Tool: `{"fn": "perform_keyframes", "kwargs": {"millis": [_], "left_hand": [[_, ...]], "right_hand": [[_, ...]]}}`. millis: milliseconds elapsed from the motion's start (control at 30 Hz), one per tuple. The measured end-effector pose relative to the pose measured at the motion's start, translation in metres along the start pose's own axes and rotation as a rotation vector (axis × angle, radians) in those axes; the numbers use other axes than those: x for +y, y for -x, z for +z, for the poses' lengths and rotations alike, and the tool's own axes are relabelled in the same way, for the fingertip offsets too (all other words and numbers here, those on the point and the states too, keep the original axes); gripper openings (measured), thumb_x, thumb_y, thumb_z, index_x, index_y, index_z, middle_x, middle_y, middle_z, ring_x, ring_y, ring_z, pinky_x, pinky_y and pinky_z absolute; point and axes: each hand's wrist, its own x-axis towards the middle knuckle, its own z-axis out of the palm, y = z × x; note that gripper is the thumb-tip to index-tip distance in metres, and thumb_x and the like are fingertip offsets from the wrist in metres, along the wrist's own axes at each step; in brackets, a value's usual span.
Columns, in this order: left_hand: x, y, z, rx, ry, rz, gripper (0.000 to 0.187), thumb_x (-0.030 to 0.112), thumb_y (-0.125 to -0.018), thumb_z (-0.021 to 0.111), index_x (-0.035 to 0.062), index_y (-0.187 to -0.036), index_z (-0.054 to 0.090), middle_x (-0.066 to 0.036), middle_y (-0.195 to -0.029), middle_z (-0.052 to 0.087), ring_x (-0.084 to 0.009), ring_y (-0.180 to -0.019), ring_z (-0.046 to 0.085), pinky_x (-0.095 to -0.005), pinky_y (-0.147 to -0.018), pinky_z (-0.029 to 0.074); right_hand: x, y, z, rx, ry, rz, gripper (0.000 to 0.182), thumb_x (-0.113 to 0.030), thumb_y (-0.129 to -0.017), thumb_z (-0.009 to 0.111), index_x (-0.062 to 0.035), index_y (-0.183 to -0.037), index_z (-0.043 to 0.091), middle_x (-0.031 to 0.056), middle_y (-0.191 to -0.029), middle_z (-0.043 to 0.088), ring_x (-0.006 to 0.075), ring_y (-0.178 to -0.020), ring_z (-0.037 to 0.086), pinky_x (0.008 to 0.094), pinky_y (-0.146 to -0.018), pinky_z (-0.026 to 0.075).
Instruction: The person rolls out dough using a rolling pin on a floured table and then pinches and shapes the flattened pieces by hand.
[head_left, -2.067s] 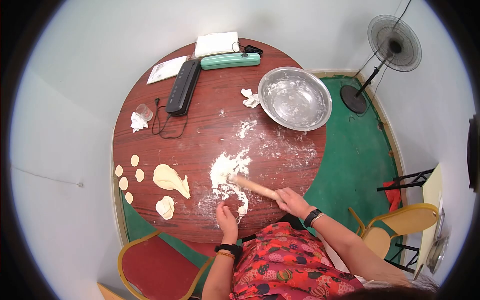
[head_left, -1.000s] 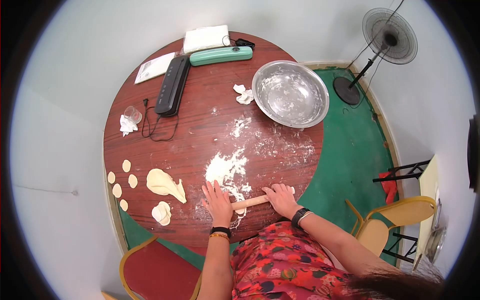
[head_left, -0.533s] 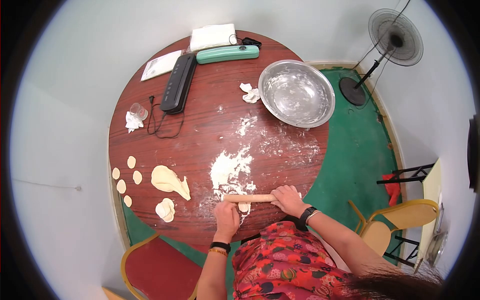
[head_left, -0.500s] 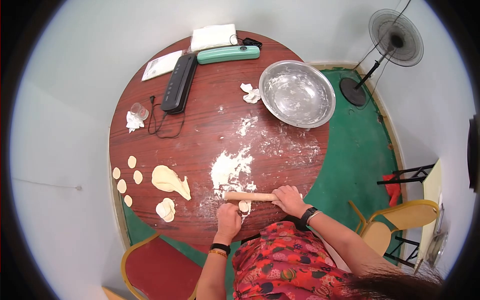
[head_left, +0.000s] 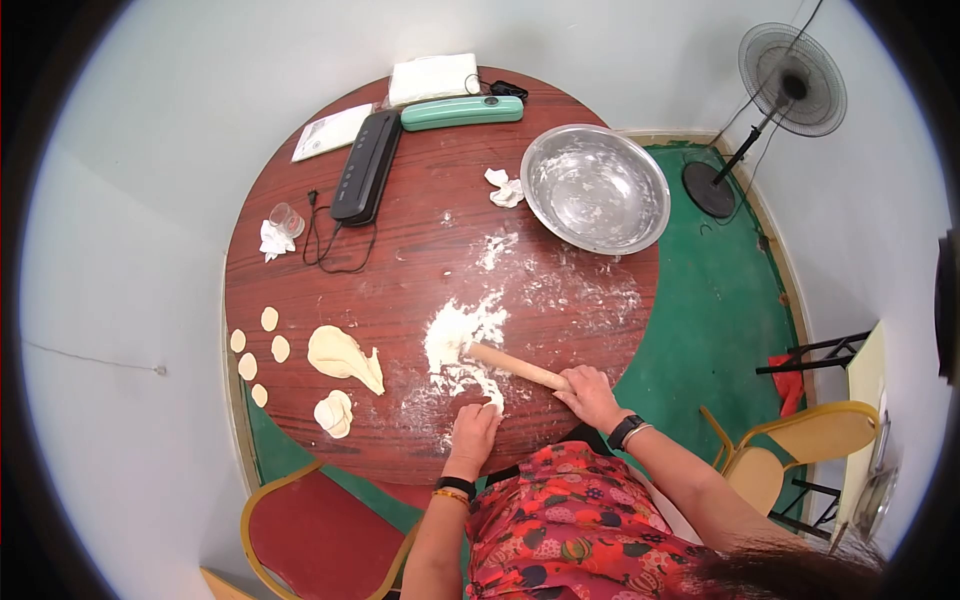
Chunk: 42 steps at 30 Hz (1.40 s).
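My right hand (head_left: 592,397) is wrapped around the near end of a wooden rolling pin (head_left: 518,367), which slants across the table with its far end in a pile of white flour (head_left: 462,330). Close to the table's front edge, my left hand (head_left: 475,436) has its fingers closed at a small dough round (head_left: 496,405), mostly covered by the fingertips. To the left lie a large lump of dough (head_left: 340,355) and a small stack of dough rounds (head_left: 334,413). Several flat dough rounds (head_left: 248,366) are spread out at the table's left edge.
On the round wooden table (head_left: 400,280) stand a floury metal basin (head_left: 595,190), a black vacuum sealer (head_left: 366,168) with its cord, a green sealer (head_left: 462,112), a glass (head_left: 287,220) and crumpled tissue (head_left: 505,188). A red chair (head_left: 320,530) touches the near left side.
The rolling pin has swung from nearly level to a slant, its far end moving up into the flour and away from the dough round. My left hand has shifted slightly right, covering more of the round.
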Motion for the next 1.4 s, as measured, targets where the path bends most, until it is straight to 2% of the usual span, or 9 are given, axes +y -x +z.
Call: {"fn": "perform_keyframes", "kwargs": {"millis": [100, 300, 333, 433, 533, 633, 733, 1233, 1400], "left_hand": [[0.011, 0.005, -0.002, 0.115, 0.010, 0.020, 0.019, 0.009, -0.083, 0.068, 0.0042, -0.100, 0.062, -0.014, -0.095, 0.057, -0.0344, -0.091, 0.054, -0.0436, -0.080, 0.045], [0.022, 0.009, -0.017, 0.448, -0.042, -0.186, 0.021, 0.011, -0.090, 0.060, 0.0031, -0.108, 0.057, -0.018, -0.104, 0.055, -0.0380, -0.100, 0.050, -0.0514, -0.088, 0.038], [0.014, 0.010, -0.019, 0.348, -0.063, -0.187, 0.030, 0.015, -0.092, 0.058, 0.0029, -0.119, 0.053, -0.020, -0.115, 0.053, -0.0399, -0.111, 0.047, -0.0521, -0.095, 0.036], [0.014, -0.008, -0.032, 0.215, -0.153, -0.133, 0.038, 0.020, -0.093, 0.054, 0.0027, -0.126, 0.051, -0.021, -0.131, 0.048, -0.0416, -0.123, 0.043, -0.0524, -0.103, 0.033], [0.007, -0.015, -0.037, -0.182, -0.166, -0.186, 0.051, 0.025, -0.096, 0.049, 0.0006, -0.140, 0.041, -0.021, -0.150, 0.033, -0.0437, -0.137, 0.031, -0.0552, -0.111, 0.024], [-0.003, -0.016, -0.027, -0.259, -0.249, -0.172, 0.056, 0.029, -0.098, 0.043, 0.0037, -0.146, 0.034, -0.019, -0.156, 0.023, -0.0433, -0.143, 0.021, -0.0607, -0.111, 0.021], [0.001, -0.022, -0.024, -0.294, -0.344, -0.203, 0.058, 0.030, -0.099, 0.041, 0.0054, -0.150, 0.028, -0.018, -0.158, 0.019, -0.0424, -0.145, 0.015, -0.0628, -0.111, 0.019], [-0.009, -0.086, -0.018, -0.252, -0.425, -0.217, 0.061, 0.034, -0.098, 0.043, 0.0071, -0.151, 0.026, -0.016, -0.159, 0.016, -0.0377, -0.146, 0.014, -0.0651, -0.111, 0.015], [-0.006, -0.070, -0.021, -0.250, -0.382, -0.223, 0.060, 0.032, -0.098, 0.042, 0.0056, -0.150, 0.028, -0.018, -0.159, 0.017, -0.0395, -0.146, 0.013, -0.0662, -0.111, 0.014]], "right_hand": [[-0.001, 0.004, -0.001, -0.014, 0.053, -0.074, 0.032, -0.030, -0.086, 0.067, -0.0113, -0.111, 0.059, 0.0093, -0.100, 0.058, 0.0309, -0.097, 0.054, 0.0442, -0.082, 0.040], [-0.006, 0.008, -0.004, -0.122, 0.147, -0.260, 0.033, -0.029, -0.086, 0.067, -0.0121, -0.113, 0.059, 0.0060, -0.099, 0.058, 0.0265, -0.097, 0.055, 0.0417, -0.083, 0.039], [-0.006, 0.008, -0.004, -0.138, 0.160, -0.285, 0.033, -0.029, -0.086, 0.067, -0.0121, -0.113, 0.059, 0.0055, -0.099, 0.058, 0.0258, -0.097, 0.055, 0.0414, -0.084, 0.039], [-0.008, 0.014, -0.004, -0.141, 0.142, -0.335, 0.031, -0.029, -0.086, 0.066, -0.0120, -0.111, 0.059, 0.0049, -0.098, 0.058, 0.0252, -0.096, 0.054, 0.0410, -0.083, 0.039], [-0.004, 0.018, 0.000, -0.146, 0.189, -0.329, 0.037, -0.031, -0.087, 0.065, -0.0119, -0.118, 0.059, 0.0047, -0.098, 0.058, 0.0247, -0.096, 0.054, 0.0409, -0.084, 0.039], [-0.003, 0.025, 0.003, -0.118, 0.211, -0.263, 0.046, -0.033, -0.088, 0.064, -0.0127, -0.129, 0.056, 0.0052, -0.099, 0.057, 0.0252, -0.095, 0.053, 0.0405, -0.084, 0.038], [-0.008, 0.030, 0.004, -0.086, 0.252, -0.178, 0.055, -0.034, -0.088, 0.063, -0.0147, -0.138, 0.051, 0.0066, -0.102, 0.056, 0.0269, -0.097, 0.052, 0.0410, -0.086, 0.038], [-0.008, -0.011, 0.005, 0.057, 0.379, 0.033, 0.051, -0.037, -0.094, 0.054, -0.0208, -0.142, 0.047, 0.0062, -0.107, 0.054, 0.0258, -0.101, 0.049, 0.0410, -0.086, 0.035], [-0.012, 0.000, -0.007, -0.086, 0.320, -0.140, 0.052, -0.036, -0.094, 0.054, -0.0211, -0.143, 0.045, 0.0058, -0.107, 0.056, 0.0260, -0.102, 0.049, 0.0421, -0.086, 0.036]]}}
